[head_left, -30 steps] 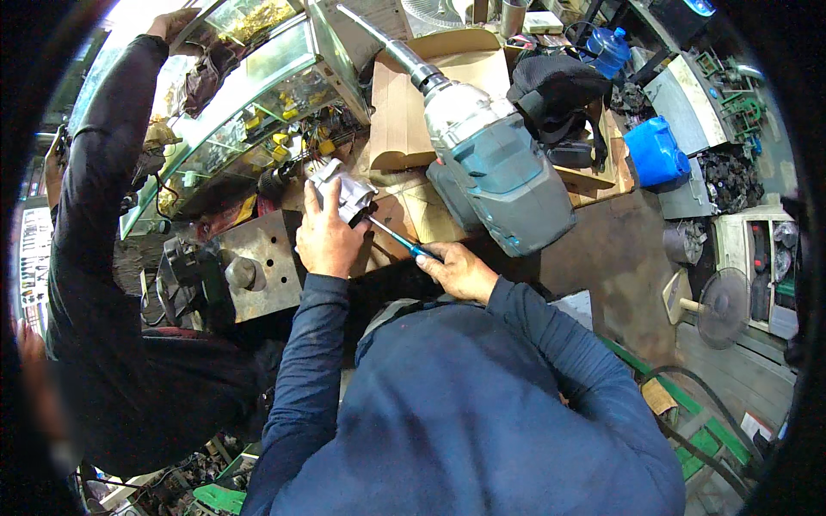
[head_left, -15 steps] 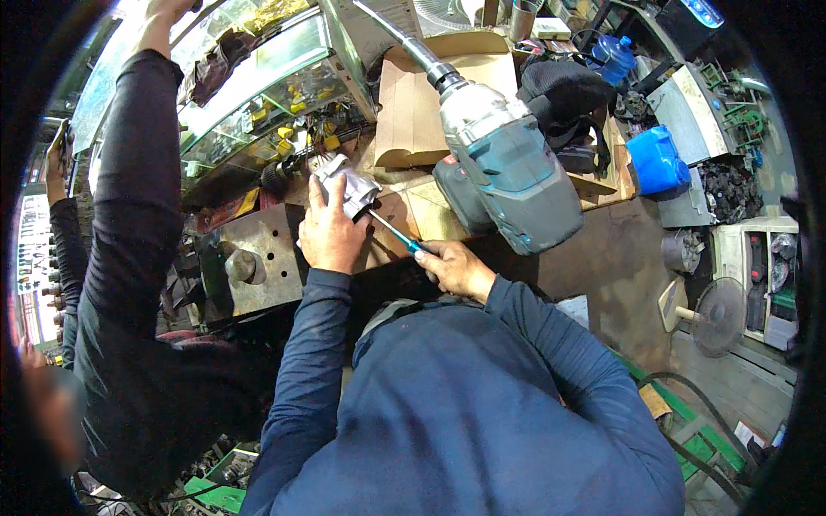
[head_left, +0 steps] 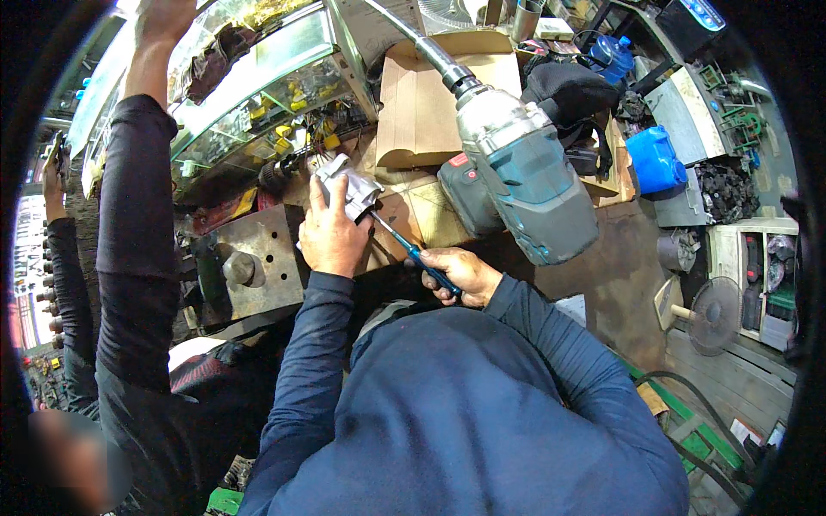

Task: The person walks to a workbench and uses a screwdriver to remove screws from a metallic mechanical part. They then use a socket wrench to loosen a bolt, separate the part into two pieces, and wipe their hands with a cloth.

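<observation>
My left hand [head_left: 330, 241] is closed around a silver cast-metal housing [head_left: 351, 187], fingers laid over its top, at the edge of the bench. In my right hand [head_left: 465, 275] is a screwdriver [head_left: 439, 273] with a blue handle and a slim metal shaft. The shaft slants up to the left, and its tip meets the lower right side of the housing; the exact contact point is hidden. Just beyond my right hand stands a large blue-grey cordless impact wrench [head_left: 533, 181] with a long silver socket shaft pointing away to the upper left.
An open cardboard box [head_left: 413, 129] lies behind the housing. A glass display case [head_left: 267, 112] with yellow parts stands at the far left. Left of my hand is a steel block [head_left: 267, 258] with holes. A co-worker's dark sleeve [head_left: 138, 224] reaches along the left side.
The screwdriver's handle now shows across my right palm, where the fingers covered it before. My left hand stays on the housing. The co-worker's raised hand comes further into view.
</observation>
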Demonstrator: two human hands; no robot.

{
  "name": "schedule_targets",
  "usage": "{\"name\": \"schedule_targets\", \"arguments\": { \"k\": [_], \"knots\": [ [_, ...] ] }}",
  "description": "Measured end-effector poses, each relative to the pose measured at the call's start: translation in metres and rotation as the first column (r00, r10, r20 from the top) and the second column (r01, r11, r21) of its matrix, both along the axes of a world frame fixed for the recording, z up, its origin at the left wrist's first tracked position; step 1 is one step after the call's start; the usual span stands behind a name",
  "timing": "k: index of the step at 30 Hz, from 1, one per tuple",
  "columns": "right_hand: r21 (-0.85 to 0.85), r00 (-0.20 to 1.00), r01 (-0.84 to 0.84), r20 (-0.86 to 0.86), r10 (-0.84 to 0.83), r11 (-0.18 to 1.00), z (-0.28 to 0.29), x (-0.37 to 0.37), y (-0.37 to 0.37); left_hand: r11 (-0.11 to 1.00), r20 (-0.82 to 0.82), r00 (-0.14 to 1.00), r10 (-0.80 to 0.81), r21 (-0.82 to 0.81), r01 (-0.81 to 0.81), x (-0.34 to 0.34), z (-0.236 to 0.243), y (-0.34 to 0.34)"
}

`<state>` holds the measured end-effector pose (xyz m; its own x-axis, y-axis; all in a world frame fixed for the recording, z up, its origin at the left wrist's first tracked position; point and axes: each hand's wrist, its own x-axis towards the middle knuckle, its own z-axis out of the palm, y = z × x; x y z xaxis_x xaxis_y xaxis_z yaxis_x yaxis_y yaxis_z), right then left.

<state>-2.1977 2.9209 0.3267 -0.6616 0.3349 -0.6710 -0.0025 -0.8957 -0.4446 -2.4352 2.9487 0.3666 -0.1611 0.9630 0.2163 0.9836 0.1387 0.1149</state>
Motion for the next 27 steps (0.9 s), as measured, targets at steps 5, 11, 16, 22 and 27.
{"name": "schedule_targets", "arguments": {
  "k": [5, 11, 16, 22, 27],
  "knots": [
    [-0.243, 0.984, -0.001, -0.175, -0.043, 0.97, -0.004, 0.003, 0.004, 0.999, 0.029, 0.999, -0.03, 0.039, 0.029, 0.0, 0.0, 0.0],
    [0.265, 0.994, -0.046, 0.108, 0.018, 0.963, -0.006, -0.003, -0.003, 0.999, 0.044, 0.998, -0.043, 0.032, 0.042, -0.003, -0.002, 0.0],
    [0.54, 0.972, -0.025, 0.211, -0.107, 0.841, -0.006, -0.012, -0.013, 0.997, 0.047, 0.997, -0.061, 0.057, 0.058, -0.004, -0.001, 0.001],
    [0.777, 0.924, -0.1, 0.304, -0.23, 0.622, -0.001, -0.01, -0.012, 0.994, 0.105, 0.993, -0.047, -0.09, 0.056, -0.003, 0.014, -0.001],
    [0.204, 0.999, 0.046, 0.02, -0.051, 0.978, -0.006, -0.001, -0.006, 0.976, 0.353, 0.921, -0.168, -0.075, 0.206, -0.037, 0.032, 0.01]
  ]
}}
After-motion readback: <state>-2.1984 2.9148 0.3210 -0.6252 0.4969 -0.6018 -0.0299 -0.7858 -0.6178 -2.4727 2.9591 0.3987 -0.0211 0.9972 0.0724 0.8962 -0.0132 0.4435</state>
